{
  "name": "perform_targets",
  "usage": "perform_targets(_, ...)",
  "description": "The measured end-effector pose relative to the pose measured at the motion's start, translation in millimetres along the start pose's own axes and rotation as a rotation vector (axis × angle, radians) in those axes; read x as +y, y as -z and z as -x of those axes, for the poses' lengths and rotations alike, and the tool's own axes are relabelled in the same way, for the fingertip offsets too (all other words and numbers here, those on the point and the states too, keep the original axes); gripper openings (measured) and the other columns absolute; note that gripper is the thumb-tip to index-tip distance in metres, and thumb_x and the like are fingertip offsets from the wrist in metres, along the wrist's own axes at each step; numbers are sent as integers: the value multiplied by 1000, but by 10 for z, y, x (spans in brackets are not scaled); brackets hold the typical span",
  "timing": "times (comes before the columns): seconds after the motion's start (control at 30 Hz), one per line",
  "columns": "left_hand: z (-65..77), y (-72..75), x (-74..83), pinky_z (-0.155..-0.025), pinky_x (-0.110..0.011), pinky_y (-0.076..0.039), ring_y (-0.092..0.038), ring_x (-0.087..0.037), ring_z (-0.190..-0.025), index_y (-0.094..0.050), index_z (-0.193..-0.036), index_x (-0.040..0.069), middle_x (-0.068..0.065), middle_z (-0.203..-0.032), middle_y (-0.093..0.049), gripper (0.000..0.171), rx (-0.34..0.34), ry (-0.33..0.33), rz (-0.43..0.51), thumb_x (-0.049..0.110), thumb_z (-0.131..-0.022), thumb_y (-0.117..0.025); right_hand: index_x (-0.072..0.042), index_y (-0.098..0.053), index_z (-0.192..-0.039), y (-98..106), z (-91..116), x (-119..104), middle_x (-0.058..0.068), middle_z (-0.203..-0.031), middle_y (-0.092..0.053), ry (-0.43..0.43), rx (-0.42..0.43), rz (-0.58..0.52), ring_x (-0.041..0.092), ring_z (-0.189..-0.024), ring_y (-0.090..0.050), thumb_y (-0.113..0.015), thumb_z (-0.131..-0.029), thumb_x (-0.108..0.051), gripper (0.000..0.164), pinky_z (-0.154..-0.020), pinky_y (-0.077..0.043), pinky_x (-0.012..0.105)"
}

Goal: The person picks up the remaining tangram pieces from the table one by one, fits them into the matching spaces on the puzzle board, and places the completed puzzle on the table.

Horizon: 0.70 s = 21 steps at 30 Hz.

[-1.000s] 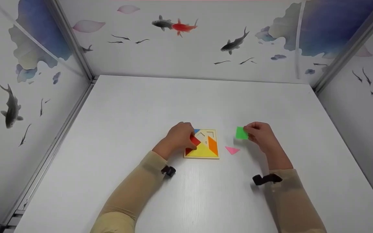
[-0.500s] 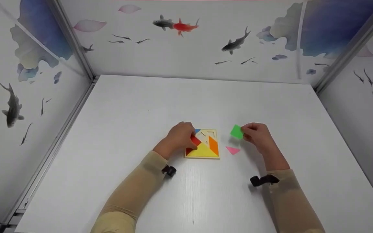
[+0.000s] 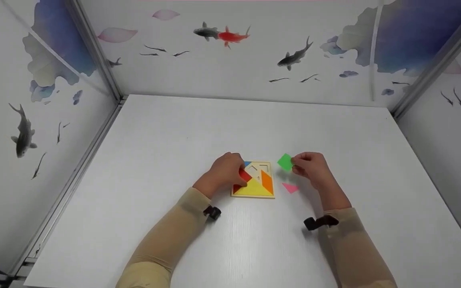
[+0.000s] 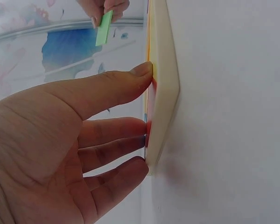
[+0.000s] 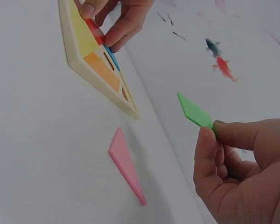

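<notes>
Fingers and thumb of the right hand [image 3: 312, 166] pinch the green square [image 3: 285, 162] right of centre in the head view, raised and turned diamond-wise, near but apart from the tray [image 3: 253, 197] to its left. That hand reaches in from lower right, fingertips pointing left; the left hand [image 3: 226, 170], unclenched, rests fingertips and thumb on the tray's left side.

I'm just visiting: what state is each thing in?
Left hand, resting on the tray.
Right hand, pinching the green square.
Green square, held above the table.
Pink triangle, lying loose on the table.
Tray, partly filled, with bare recesses.
Yellow triangle, in the tray.
Orange piece, in the tray.
Red piece, in the tray, partly covered.
Blue piece, in the tray, partly covered.
</notes>
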<state>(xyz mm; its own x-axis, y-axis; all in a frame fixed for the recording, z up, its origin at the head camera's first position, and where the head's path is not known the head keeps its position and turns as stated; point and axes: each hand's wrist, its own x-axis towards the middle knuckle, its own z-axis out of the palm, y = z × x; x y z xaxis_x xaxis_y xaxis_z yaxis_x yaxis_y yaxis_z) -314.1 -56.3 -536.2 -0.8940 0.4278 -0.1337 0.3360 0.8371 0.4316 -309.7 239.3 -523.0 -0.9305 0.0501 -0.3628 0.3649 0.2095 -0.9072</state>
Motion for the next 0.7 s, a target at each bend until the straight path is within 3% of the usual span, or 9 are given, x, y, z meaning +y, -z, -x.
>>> perform_targets(0.4,13,23,19,-92,-33,-53,-54,-21,-102,-74,-113,11,-2,-107,-63,45,-1,8,-13,40,-83,-91,-2,-64,-125,-109,-6,-52,10,-114,-62,-2,-34,-2,19,-94,-69,-67,-105,-18,26,-88,-61,22)
perform_targets(0.7,28,41,36,-91,-35,-53,-54,-22,-101,-77,-111,9,-4,-109,-65,43,1,-26,-43,39,-83,-90,1,-63,-123,-138,11,-60,10,-108,-64,25,-35,-28,17,-89,-71,-67,-105,-16,25,-87,-62,22)
